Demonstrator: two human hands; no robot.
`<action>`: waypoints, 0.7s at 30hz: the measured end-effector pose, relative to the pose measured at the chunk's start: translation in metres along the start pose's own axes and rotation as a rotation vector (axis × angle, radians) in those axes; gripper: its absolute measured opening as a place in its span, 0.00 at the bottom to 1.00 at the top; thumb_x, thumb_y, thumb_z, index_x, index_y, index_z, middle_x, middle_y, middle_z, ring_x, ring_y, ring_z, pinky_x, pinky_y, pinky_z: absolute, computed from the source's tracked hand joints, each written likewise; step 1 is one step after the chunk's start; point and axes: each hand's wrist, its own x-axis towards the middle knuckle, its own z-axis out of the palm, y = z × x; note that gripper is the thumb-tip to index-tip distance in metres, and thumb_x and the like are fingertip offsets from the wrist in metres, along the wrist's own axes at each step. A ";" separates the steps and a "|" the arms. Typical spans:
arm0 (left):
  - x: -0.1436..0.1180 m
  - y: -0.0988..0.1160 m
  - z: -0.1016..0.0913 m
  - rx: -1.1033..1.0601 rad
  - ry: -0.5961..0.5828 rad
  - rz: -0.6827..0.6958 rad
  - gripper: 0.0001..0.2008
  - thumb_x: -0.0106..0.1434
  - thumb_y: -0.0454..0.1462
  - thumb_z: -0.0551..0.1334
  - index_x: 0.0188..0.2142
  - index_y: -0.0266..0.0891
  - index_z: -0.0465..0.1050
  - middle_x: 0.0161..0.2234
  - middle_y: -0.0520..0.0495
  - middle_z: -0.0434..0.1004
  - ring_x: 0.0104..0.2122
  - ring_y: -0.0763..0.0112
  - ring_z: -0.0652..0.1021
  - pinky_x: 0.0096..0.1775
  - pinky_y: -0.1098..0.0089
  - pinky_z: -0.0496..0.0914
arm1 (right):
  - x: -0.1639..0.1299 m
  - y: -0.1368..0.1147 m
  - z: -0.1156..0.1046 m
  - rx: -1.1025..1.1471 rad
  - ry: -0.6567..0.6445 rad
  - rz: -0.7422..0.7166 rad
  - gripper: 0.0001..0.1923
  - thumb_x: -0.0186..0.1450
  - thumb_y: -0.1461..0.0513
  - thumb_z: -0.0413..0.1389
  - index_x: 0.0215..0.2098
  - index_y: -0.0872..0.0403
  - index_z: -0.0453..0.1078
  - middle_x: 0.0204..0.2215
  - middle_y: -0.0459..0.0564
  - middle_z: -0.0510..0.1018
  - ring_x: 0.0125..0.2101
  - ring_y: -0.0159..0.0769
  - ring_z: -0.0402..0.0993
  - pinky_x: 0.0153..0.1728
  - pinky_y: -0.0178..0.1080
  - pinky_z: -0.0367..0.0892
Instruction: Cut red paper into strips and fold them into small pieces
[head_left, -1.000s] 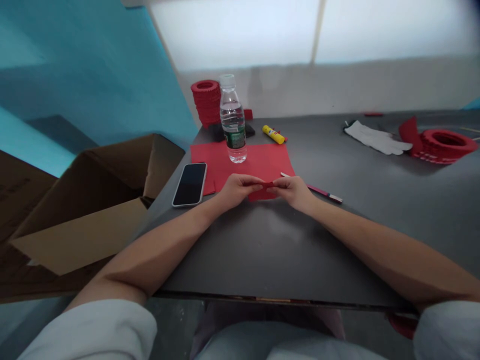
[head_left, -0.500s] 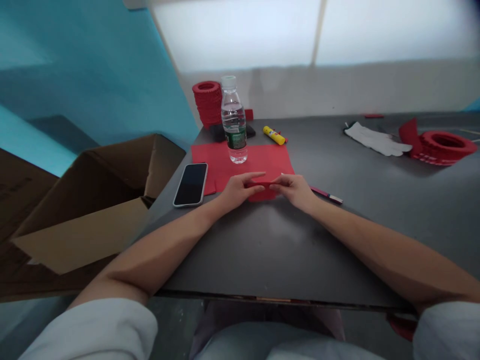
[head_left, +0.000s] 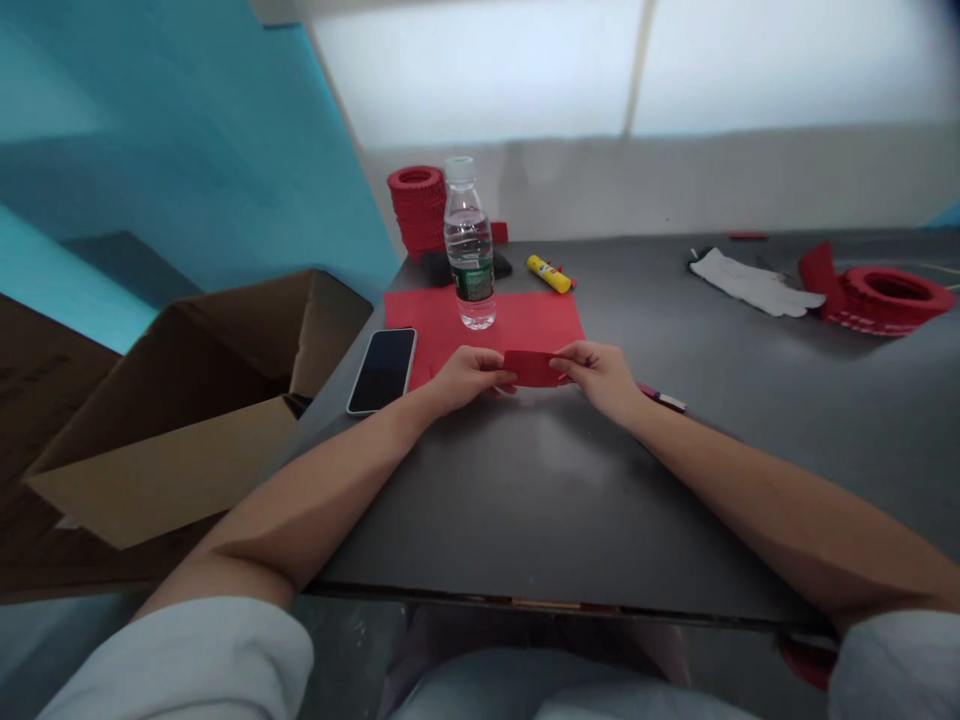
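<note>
A small red paper piece is stretched level between my two hands, just above the near edge of a larger red sheet. Its left end is pinched by my left hand, thumb and fingers closed. My right hand grips the other end between thumb and fingertips. A water bottle stands upright on the red sheet beyond the hands. To the left lies a phone, screen up. A slim pen-like tool sits partly hidden by my right wrist.
A yellow glue stick lies behind the sheet. Stacked red rings stand at the back left, more red rings at the right beside a white glove. An open cardboard box adjoins the table's left side.
The red paper piece has been raised and turned so its flat face shows. My fingers have closed in on its two ends, and my right hand has shifted slightly right.
</note>
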 end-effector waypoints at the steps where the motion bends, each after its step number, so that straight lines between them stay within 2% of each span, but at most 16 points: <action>1: 0.000 0.000 0.000 0.033 0.012 0.016 0.12 0.51 0.42 0.67 0.30 0.33 0.75 0.26 0.46 0.78 0.28 0.68 0.79 0.29 0.72 0.72 | -0.001 -0.001 0.000 -0.061 0.021 -0.039 0.15 0.56 0.49 0.57 0.27 0.53 0.70 0.23 0.47 0.75 0.24 0.33 0.71 0.28 0.38 0.68; 4: 0.001 0.001 0.001 0.128 0.051 0.124 0.11 0.53 0.41 0.66 0.32 0.34 0.77 0.30 0.46 0.79 0.32 0.68 0.78 0.35 0.70 0.72 | -0.005 -0.002 0.000 -0.241 0.080 -0.177 0.13 0.60 0.51 0.54 0.29 0.52 0.73 0.25 0.48 0.77 0.27 0.35 0.73 0.31 0.38 0.67; 7: -0.001 0.000 0.004 0.188 0.087 0.250 0.13 0.54 0.40 0.64 0.39 0.37 0.77 0.38 0.46 0.80 0.39 0.65 0.78 0.43 0.67 0.70 | -0.009 -0.002 -0.001 -0.364 0.071 -0.315 0.14 0.63 0.53 0.51 0.34 0.51 0.74 0.31 0.52 0.79 0.32 0.38 0.74 0.36 0.41 0.67; 9: -0.002 -0.001 0.005 0.220 0.109 0.291 0.13 0.56 0.40 0.63 0.40 0.38 0.78 0.39 0.46 0.80 0.41 0.64 0.78 0.44 0.66 0.70 | -0.012 -0.003 -0.002 -0.423 0.044 -0.398 0.15 0.65 0.54 0.49 0.36 0.51 0.74 0.32 0.53 0.79 0.33 0.38 0.75 0.38 0.41 0.67; 12: -0.004 0.000 0.005 0.273 0.152 0.323 0.11 0.56 0.40 0.63 0.38 0.38 0.79 0.36 0.46 0.80 0.37 0.64 0.79 0.41 0.67 0.71 | -0.013 -0.003 -0.003 -0.473 0.038 -0.490 0.15 0.66 0.56 0.47 0.37 0.52 0.74 0.32 0.53 0.80 0.33 0.37 0.75 0.37 0.40 0.67; 15: -0.005 0.004 0.004 0.278 0.141 0.302 0.12 0.55 0.40 0.65 0.37 0.37 0.79 0.34 0.46 0.81 0.36 0.63 0.79 0.40 0.67 0.72 | -0.013 -0.003 -0.004 -0.485 0.056 -0.525 0.15 0.66 0.57 0.47 0.38 0.53 0.74 0.32 0.53 0.80 0.33 0.36 0.75 0.36 0.38 0.67; 19: -0.007 0.007 0.008 0.164 0.006 0.261 0.24 0.52 0.41 0.68 0.50 0.39 0.72 0.44 0.45 0.78 0.43 0.62 0.77 0.45 0.65 0.71 | -0.011 -0.001 -0.001 -0.473 -0.015 -0.483 0.15 0.66 0.57 0.46 0.35 0.52 0.74 0.31 0.51 0.79 0.31 0.35 0.74 0.35 0.38 0.66; 21: -0.007 0.006 0.011 0.156 -0.021 0.258 0.21 0.53 0.41 0.66 0.47 0.39 0.75 0.42 0.45 0.78 0.42 0.63 0.78 0.44 0.66 0.71 | -0.011 -0.001 0.001 -0.452 -0.065 -0.463 0.15 0.65 0.56 0.46 0.34 0.52 0.73 0.30 0.50 0.79 0.31 0.35 0.74 0.35 0.37 0.66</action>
